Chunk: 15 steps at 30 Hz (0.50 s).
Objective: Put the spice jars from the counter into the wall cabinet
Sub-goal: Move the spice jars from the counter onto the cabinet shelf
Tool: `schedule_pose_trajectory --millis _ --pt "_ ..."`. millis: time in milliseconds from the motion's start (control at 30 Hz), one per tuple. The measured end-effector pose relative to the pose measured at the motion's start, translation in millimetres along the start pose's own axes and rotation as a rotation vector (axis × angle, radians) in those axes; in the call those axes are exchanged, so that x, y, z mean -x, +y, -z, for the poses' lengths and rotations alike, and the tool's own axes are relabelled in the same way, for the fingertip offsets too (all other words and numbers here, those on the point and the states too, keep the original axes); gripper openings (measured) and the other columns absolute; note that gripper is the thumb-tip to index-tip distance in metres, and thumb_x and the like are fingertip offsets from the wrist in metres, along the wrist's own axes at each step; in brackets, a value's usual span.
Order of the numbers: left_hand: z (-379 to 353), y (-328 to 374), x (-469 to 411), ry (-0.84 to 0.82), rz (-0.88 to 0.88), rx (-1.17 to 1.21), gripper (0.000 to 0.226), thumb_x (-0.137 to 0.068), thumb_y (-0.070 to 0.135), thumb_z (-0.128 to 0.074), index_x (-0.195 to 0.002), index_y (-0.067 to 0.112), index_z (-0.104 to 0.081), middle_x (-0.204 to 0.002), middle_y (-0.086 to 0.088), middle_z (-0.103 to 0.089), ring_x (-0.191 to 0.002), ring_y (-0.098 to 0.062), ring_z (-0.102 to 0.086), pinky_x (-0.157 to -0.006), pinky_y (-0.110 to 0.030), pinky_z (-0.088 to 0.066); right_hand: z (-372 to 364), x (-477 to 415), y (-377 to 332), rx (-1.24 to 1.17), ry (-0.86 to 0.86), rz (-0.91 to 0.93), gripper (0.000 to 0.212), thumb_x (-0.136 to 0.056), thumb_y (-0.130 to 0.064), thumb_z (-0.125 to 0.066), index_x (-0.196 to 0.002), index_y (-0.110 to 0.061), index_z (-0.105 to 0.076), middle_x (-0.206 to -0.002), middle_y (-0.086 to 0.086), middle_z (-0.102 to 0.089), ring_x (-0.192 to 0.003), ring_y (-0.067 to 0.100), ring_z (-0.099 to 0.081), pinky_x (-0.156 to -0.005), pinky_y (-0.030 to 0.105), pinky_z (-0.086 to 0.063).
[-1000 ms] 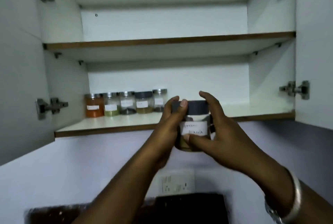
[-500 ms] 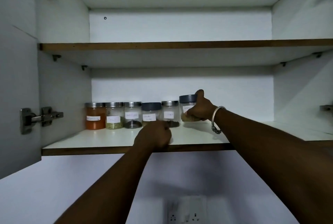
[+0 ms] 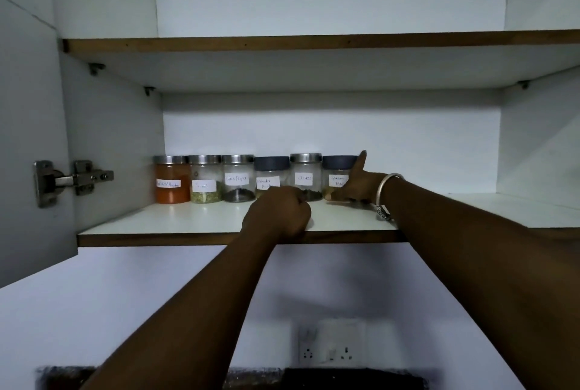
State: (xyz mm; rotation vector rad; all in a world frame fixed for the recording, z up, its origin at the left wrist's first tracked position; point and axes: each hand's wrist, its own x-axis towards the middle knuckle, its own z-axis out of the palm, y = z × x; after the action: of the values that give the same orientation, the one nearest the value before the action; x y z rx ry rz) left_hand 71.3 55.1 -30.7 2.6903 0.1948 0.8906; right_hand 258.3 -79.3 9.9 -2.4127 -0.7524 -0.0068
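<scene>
Open wall cabinet (image 3: pixel 110 126), seen from below, with two white shelves. The lower shelf (image 3: pixel 188 220) carried a row of spice jars against the back wall. Five labelled jars (image 3: pixel 238 177) stood side by side from the left wall. The sixth, a dark-lidded jar (image 3: pixel 337 162), stood upright at the right end of the row, just beside its steel-lidded neighbour; half a second earlier it was held a little higher than the others, and its lid was now about level with theirs. The right hand (image 3: pixel 361 184) lay against this jar's right side and front, thumb raised straight beside the lid and fingers stretched low across the glass, where before they wrapped round it. The left hand (image 3: pixel 279 210) rested on the shelf in front of the row, fingers curled into a fist holding nothing, as before. A metal bangle (image 3: pixel 387 182) circled the right wrist. A steel hinge (image 3: pixel 72 181) sat on the left door
</scene>
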Motion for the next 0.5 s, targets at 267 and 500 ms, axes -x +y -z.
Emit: schedule_pose_trajectory --millis 267,500 --pt "2 12 16 0.109 -0.037 -0.086 0.028 -0.094 0.028 -0.049 -0.073 0.019 -0.064 -0.076 -0.004 -0.065 -0.079 -0.028 -0.066 -0.06 -0.029 -0.037 -14 79 -6 0.106 -0.28 0.105 0.073 -0.101 -0.064 -0.042 -0.162 -0.026 -0.026 -0.166 0.0 -0.029 -0.155 0.023 -0.025 -0.124 0.036 -0.021" --pt "-7 27 46 0.117 -0.056 -0.278 0.042 -0.102 0.043 -0.038 -0.105 0.021 -0.074 -0.112 -0.014 -0.073 -0.104 -0.038 -0.067 -0.074 -0.038 -0.046 -26 150 -11 0.316 -0.136 0.186 0.069 -0.106 -0.06 -0.028 -0.157 -0.016 -0.039 -0.164 0.011 -0.036 -0.15 0.028 -0.035 -0.122 0.037 -0.026"
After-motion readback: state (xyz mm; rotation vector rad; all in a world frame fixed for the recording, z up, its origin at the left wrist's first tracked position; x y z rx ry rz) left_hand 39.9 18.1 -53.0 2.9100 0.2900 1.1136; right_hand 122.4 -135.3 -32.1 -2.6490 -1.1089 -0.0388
